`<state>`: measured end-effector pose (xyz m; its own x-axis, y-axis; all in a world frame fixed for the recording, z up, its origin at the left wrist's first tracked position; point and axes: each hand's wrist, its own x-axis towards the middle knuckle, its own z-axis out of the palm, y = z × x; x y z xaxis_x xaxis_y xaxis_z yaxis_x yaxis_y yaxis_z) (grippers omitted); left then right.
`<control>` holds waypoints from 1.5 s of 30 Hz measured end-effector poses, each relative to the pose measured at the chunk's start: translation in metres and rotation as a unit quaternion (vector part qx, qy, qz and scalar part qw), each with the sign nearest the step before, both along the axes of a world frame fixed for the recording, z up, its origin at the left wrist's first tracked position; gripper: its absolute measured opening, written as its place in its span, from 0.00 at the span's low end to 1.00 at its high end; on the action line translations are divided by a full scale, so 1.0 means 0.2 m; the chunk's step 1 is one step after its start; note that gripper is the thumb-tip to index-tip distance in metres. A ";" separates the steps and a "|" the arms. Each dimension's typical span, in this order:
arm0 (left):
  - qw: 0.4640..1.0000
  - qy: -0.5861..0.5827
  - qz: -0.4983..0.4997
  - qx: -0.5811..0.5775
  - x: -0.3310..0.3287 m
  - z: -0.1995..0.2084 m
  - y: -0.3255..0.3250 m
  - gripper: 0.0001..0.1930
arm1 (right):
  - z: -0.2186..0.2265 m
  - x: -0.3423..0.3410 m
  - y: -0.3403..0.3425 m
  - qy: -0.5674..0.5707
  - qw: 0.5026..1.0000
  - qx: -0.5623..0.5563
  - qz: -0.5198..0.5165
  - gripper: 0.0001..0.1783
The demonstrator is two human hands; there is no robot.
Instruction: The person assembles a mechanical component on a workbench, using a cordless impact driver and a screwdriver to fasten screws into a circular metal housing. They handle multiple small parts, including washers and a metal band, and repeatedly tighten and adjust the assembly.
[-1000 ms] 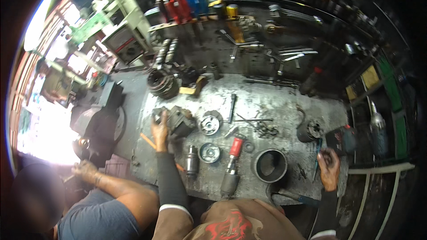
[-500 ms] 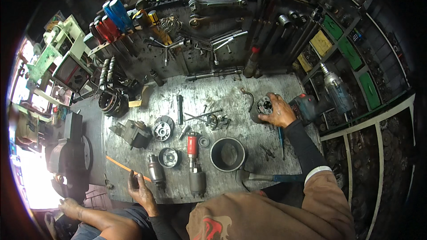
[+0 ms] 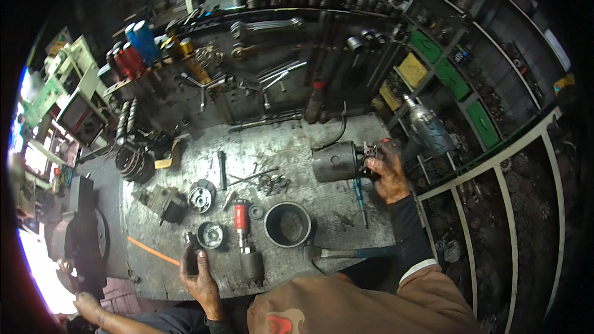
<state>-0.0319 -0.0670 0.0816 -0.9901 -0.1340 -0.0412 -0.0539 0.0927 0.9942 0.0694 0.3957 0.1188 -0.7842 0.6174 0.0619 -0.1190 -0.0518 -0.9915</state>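
Note:
My right hand (image 3: 388, 176) is closed on the end of a dark cylindrical motor housing (image 3: 335, 162), which lies on its side with a bent cable (image 3: 342, 125) rising from it. My left hand (image 3: 199, 279), at the bench's front, has thumb and fingers around a dark cylindrical metal part (image 3: 189, 239), mostly hidden by the hand. Beside it are a round metal end cap (image 3: 211, 235) and a red-bodied tool (image 3: 241, 215) joined to a dark cylinder (image 3: 252, 266). A thick open steel ring (image 3: 270, 226) stands between my hands. A blue-handled screwdriver (image 3: 361, 205) lies near the housing.
A hammer (image 3: 337, 252) lies near the front edge of the bench. A cast housing (image 3: 162, 203), a round cover (image 3: 201, 196) and loose small parts (image 3: 272, 182) sit further back. Another person's hand (image 3: 88, 306) is at lower left. Drawers (image 3: 482, 120) and shelves line the right.
My right hand has turned the motor housing from end-up onto its side, its cable now pointing up. My left hand has moved right onto the cylindrical metal part. The view has shifted.

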 end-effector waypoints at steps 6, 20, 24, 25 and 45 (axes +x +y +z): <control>0.978 0.063 -0.200 -0.001 0.05 0.17 0.30 0.22 | -0.21 0.08 -0.35 0.198 0.915 -0.351 0.001 0.24; 0.988 0.000 -0.156 -0.022 0.06 0.07 0.10 0.19 | -0.27 0.21 -0.55 0.159 0.909 -0.381 0.063 0.33; 0.991 -0.027 -0.102 -0.082 0.06 -0.02 -0.07 0.20 | -0.29 0.24 -0.40 0.132 0.952 -0.271 0.061 0.32; 0.994 -0.030 -0.094 -0.054 0.06 -0.05 -0.10 0.20 | -0.28 0.23 -0.36 0.157 0.946 -0.279 0.061 0.30; 0.975 -0.030 0.097 -0.198 0.07 -0.23 -0.46 0.19 | -0.20 -0.37 0.01 -0.373 0.799 0.471 -0.029 0.52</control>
